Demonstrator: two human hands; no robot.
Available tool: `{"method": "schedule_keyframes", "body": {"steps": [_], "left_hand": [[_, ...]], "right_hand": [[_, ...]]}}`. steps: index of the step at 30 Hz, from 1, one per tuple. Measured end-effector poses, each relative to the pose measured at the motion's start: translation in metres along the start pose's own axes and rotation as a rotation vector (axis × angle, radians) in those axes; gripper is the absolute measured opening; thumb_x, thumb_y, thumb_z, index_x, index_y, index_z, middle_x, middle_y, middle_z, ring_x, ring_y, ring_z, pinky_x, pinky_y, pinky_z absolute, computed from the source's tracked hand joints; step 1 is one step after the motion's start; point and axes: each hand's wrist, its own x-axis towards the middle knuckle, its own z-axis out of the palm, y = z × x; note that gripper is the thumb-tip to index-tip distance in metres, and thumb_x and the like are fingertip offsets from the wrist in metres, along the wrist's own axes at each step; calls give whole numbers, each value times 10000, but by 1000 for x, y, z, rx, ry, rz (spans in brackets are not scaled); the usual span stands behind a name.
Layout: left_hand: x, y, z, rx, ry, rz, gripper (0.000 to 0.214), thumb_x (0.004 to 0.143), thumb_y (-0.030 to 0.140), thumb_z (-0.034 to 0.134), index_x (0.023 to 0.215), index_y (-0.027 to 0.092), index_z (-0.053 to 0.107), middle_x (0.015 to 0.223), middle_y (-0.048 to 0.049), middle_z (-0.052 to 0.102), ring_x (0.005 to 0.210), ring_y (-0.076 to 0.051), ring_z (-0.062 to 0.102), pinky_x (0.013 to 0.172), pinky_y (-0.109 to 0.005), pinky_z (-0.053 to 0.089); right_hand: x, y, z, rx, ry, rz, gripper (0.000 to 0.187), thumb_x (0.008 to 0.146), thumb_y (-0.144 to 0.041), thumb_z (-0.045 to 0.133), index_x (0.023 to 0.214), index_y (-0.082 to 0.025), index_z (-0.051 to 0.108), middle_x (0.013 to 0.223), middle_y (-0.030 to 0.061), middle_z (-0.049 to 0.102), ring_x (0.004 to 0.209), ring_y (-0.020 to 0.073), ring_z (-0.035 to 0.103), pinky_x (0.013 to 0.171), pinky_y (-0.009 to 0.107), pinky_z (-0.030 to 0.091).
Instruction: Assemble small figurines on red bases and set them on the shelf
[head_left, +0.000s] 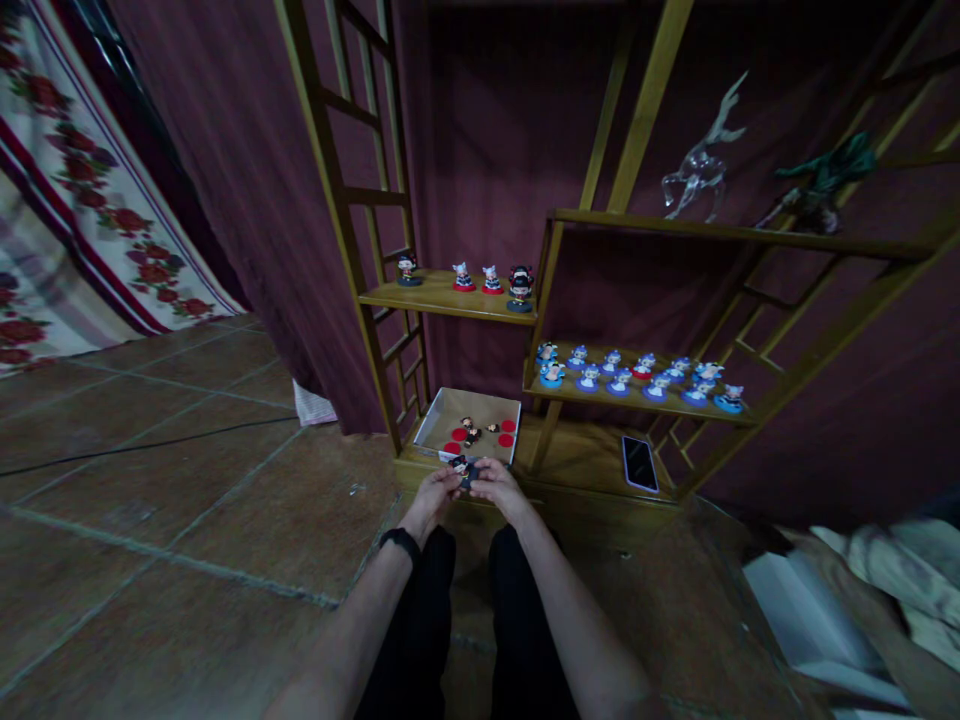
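My left hand and my right hand meet in front of me, fingers pinched together on a small dark figurine. They hover at the near edge of a shallow cardboard box that holds loose figurine pieces and several red round bases. A black band sits on my left wrist. My dark-trousered legs show below the hands.
A wooden shelf unit carries figurines on red and dark bases; a lower shelf holds several blue-based figurines. A phone lies on the bottom board. A glass deer stands higher up. Floral cloth hangs left; fabric and a box lie at right.
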Motion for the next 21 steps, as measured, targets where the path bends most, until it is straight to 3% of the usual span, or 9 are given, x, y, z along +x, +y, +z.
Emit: {"method": "schedule_keyframes", "body": {"steps": [6,13,21], "left_hand": [[-1,1,3,14,11,2,202,536,141,724,715,96,641,622,-32,622,497,-76,537,490,-184,397],[-11,9,9,200,-149,93,434,531,204,735,941,112,629,766,-44,657,658,-118,581,662,-224,418],[-7,4,9,350,-25,176,505,461,270,759,917,121,601,596,26,598,564,-114,544,615,-237,417]], "right_hand": [[-4,-7,6,45,16,26,502,477,-212,755,938,-202,555,768,-9,612,694,160,627,715,344,479],[-7,-12,8,137,56,-7,477,484,-178,747,928,-188,573,814,13,631,749,175,620,744,357,473],[-10,-14,8,158,4,-14,415,512,-204,734,893,-189,570,836,18,627,779,171,612,742,343,470]]}}
